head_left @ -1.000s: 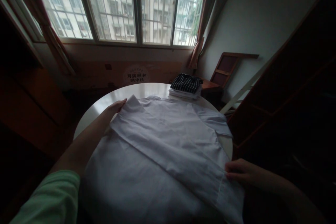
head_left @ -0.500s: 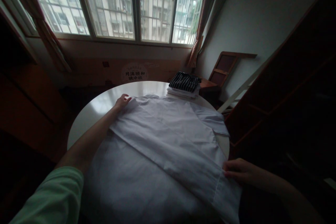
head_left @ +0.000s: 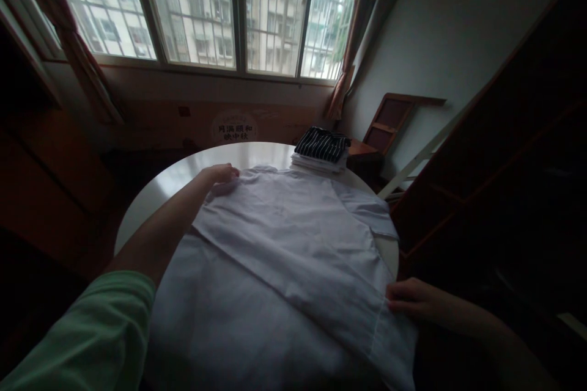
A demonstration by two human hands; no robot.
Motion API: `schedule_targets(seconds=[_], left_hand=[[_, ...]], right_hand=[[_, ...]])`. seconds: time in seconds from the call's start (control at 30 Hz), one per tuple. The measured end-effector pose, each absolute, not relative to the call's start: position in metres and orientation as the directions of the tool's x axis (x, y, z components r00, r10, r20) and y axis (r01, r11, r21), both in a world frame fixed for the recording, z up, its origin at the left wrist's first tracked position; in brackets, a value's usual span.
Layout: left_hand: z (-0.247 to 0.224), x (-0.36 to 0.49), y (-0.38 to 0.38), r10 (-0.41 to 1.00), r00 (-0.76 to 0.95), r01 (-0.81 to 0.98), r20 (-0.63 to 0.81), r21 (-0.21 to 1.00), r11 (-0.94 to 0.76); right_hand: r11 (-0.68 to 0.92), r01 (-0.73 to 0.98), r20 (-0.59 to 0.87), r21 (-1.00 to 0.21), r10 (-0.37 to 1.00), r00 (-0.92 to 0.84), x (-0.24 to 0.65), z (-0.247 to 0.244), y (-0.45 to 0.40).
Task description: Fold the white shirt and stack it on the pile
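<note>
Open tabletop (head_left: 165, 183) lies beside the left hand (head_left: 224, 173) at the shirt's (head_left: 284, 220) edge.

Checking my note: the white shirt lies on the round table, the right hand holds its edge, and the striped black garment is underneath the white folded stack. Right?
Not underneath: the head view shows the striped black garment on top of the white folded stack. The rest of your note holds.
</note>
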State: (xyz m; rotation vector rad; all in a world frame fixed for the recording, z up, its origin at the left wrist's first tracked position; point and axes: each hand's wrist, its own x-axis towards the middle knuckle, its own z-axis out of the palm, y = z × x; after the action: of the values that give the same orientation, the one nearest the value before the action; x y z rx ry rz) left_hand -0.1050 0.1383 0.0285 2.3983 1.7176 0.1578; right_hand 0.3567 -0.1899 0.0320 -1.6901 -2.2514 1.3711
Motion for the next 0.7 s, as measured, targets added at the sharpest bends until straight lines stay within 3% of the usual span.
schedule_targets(seconds=[0.17, 0.37, 0.47, 0.6, 0.7], left_hand=[[0.038, -0.099, 0.146, 0.961, 0.184, 0.975, -0.204, 0.162, -0.153], [0.038, -0.105, 0.147, 0.954, 0.134, 0.942, -0.267, 0.334, -0.039], [0.039, -0.110, 0.146, 0.977, 0.101, 0.932, -0.189, 0.360, -0.027], [0.040, -0.117, 0.147, 0.998, 0.018, 0.960, -0.061, 0.279, 0.000], [0.034, -0.117, 0.147, 0.999, 0.004, 0.954, 0.038, 0.300, -0.015]], right_hand=[[0.036, 0.764, -0.460, -0.644, 0.780, -0.425, 0.357, 0.033, -0.191], [0.021, 0.720, -0.457, -0.694, 0.760, -0.462, 0.365, 0.028, -0.190], [-0.003, 0.718, -0.473, -0.696, 0.755, -0.455, 0.364, 0.029, -0.190], [0.010, 0.702, -0.478, -0.712, 0.726, -0.495, 0.361, 0.038, -0.193], [0.005, 0.690, -0.503, -0.724, 0.681, -0.533, 0.362, 0.042, -0.195]])
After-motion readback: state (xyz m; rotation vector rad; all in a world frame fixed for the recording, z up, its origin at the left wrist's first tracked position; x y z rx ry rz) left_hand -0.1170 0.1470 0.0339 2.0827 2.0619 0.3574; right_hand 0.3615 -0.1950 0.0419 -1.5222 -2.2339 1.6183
